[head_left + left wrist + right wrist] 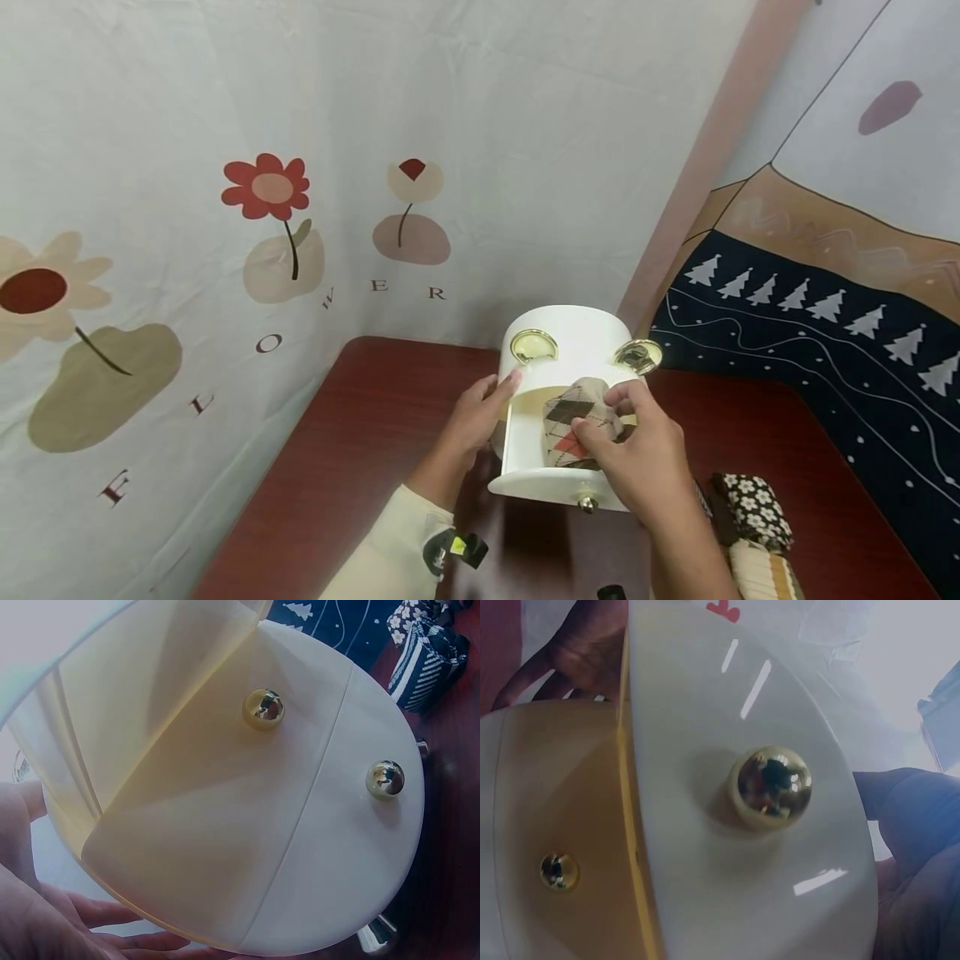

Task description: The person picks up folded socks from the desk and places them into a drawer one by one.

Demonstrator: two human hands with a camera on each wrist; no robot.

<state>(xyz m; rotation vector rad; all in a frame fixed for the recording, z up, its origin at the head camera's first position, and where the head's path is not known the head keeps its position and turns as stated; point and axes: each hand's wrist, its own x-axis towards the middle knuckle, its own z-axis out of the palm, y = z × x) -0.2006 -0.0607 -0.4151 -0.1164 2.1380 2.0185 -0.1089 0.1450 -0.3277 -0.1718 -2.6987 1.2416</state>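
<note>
A white rounded drawer box (pixel 572 329) with gold trims stands on the table, its upper drawer (pixel 525 481) pulled out. Over that drawer my right hand (pixel 647 442) pinches a folded argyle sock (pixel 562 412) in beige, grey and red, which lies partly inside. My left hand (pixel 476 417) rests against the box's left side; in the left wrist view its fingers (pixel 105 911) lie fairly straight along the side. A gold knob (pixel 771 787) on the drawer front shows in the right wrist view. The sock is hidden from both wrist views.
On the red-brown table (pixel 352 450), right of the box, lie a black folded bundle with white flowers (pixel 753 507) and a cream ribbed one (pixel 761 571). A dark striped bundle (pixel 427 664) is beside them. A printed cloth wall (pixel 525 167) stands behind.
</note>
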